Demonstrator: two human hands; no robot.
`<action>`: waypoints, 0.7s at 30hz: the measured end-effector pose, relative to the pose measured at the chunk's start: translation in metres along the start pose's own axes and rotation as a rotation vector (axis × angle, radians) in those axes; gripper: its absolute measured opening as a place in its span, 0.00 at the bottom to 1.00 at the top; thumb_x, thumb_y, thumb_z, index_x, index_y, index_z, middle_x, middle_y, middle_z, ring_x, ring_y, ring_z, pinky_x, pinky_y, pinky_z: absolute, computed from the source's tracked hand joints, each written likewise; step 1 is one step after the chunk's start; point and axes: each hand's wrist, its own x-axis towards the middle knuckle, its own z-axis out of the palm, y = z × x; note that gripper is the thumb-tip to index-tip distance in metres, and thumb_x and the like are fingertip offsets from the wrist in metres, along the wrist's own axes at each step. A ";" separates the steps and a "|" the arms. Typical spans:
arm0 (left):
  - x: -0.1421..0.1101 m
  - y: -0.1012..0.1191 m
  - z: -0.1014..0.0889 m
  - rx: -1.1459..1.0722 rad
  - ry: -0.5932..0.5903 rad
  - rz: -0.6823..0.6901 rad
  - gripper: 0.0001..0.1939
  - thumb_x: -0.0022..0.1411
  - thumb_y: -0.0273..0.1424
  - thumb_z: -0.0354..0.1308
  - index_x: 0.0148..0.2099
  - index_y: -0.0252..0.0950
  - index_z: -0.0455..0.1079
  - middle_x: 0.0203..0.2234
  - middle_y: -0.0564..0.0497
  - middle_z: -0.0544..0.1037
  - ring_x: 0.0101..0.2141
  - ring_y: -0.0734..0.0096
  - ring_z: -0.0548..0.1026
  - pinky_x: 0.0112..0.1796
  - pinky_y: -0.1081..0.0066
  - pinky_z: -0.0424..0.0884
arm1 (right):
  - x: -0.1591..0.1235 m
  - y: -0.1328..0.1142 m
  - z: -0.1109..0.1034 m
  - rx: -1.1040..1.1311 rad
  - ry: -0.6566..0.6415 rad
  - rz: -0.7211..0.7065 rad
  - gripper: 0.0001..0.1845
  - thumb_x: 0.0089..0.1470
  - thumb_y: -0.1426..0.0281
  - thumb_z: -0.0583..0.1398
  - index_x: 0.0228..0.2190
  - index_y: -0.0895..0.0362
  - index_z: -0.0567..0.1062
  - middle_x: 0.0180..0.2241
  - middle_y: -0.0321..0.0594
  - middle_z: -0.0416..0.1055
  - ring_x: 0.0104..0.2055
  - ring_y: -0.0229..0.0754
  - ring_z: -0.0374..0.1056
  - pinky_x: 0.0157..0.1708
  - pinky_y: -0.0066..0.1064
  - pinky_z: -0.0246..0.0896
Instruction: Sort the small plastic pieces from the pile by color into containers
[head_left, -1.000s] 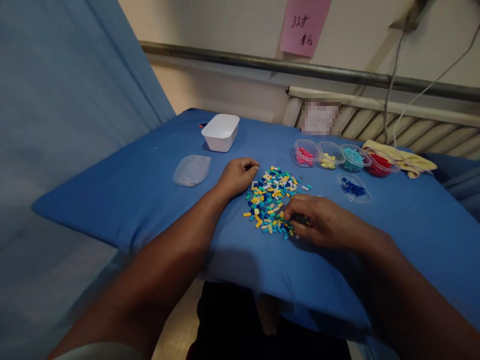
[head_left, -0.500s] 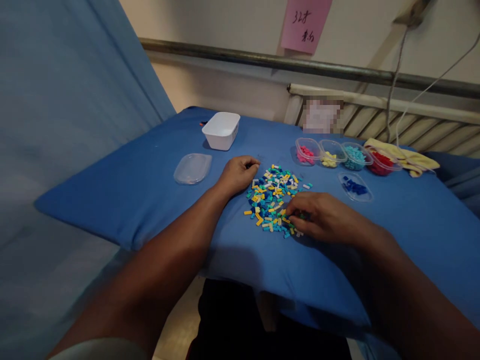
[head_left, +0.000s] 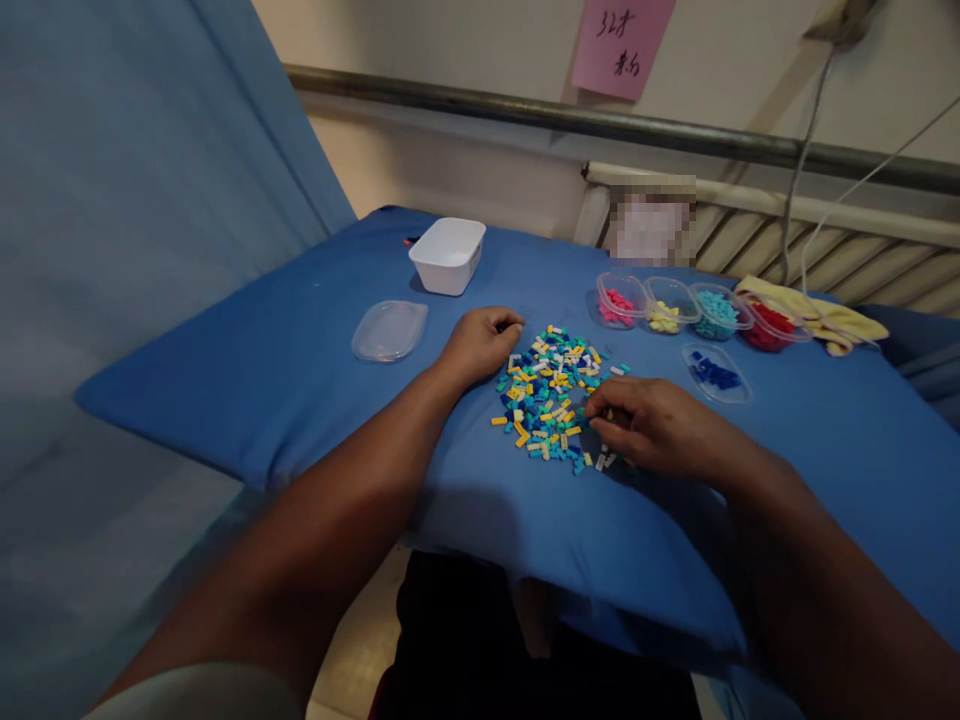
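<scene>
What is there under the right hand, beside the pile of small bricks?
At the near edge of the right hand, some whitish bricks show on the blue cloth. Whatever lies farther beneath the hand is covered.

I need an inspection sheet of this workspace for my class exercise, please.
Surface: blue cloth-covered table, creased in places.
Job's things: loose pile of small multicoloured plastic bricks; behind, at right, four clear plastic tubs holding pink, pale yellow, light blue and red pieces; shallow clear plastic tray with dark blue pieces; flat clear plastic lid and white rectangular plastic tub at left.
Clutter: crumpled yellow cloth by the clear tubs.
Hands: left hand at the pile's left edge; right hand at its right edge, grip hidden.
Cables: two thin pale cables hanging at right.
Surroundings: pale blue fabric curtain, grey metal pipe, cream ribbed radiator, pink paper note.
</scene>
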 end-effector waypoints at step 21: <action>0.001 -0.003 0.001 0.027 -0.013 0.023 0.15 0.67 0.33 0.60 0.49 0.36 0.85 0.40 0.49 0.87 0.40 0.62 0.82 0.44 0.65 0.75 | -0.002 -0.029 0.002 -0.104 -0.236 -0.110 0.10 0.64 0.77 0.61 0.42 0.54 0.81 0.41 0.43 0.80 0.44 0.47 0.75 0.45 0.36 0.66</action>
